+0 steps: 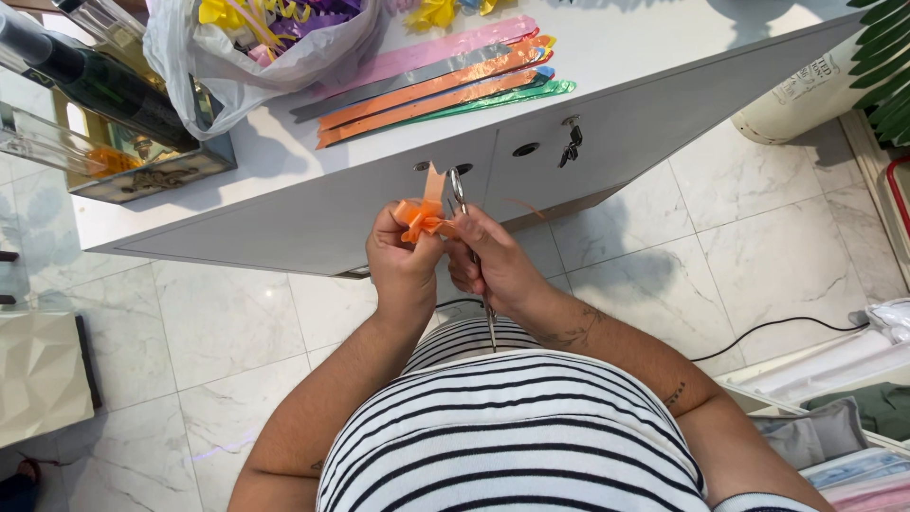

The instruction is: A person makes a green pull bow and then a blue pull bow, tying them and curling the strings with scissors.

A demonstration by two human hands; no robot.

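Holding an orange ribbon bow (pixel 421 219) in front of me, above the floor and just short of the white counter's (pixel 284 180) near edge. My left hand (pixel 403 261) has its fingers curled closed around the bow's gathered base, pinching it. Bow appearance: bright orange, glossy, bunched into small crumpled loops at the pinch point. One flat paler tail (pixel 434 182) stands straight up from the loops, reaching the height of the counter's edge. A thin orange strand trails off to the right over my other hand.

My right hand (pixel 493 265) sits touching the left, fingers closed around a pair of metal scissors (pixel 462 204). Blades point upward, tips just beside the ribbon tail; whether the blades are apart or together I cannot tell. A long thin metal part (pixel 490 322) runs down from this hand toward my striped shirt (pixel 502 427).

On the counter, far left corner: a glass-sided box with dark bottles (pixel 85 81). Next, a plastic bag (pixel 256 52) of yellow and purple ribbon pieces. To its right, flat ribbon strips (pixel 445 81) fanned out in pink, grey, orange and green, ending near the far edge. In the counter's front, keys (pixel 571 150) hang from a lock. Below, a black cable (pixel 777 327) crosses the marble floor (pixel 237 332).
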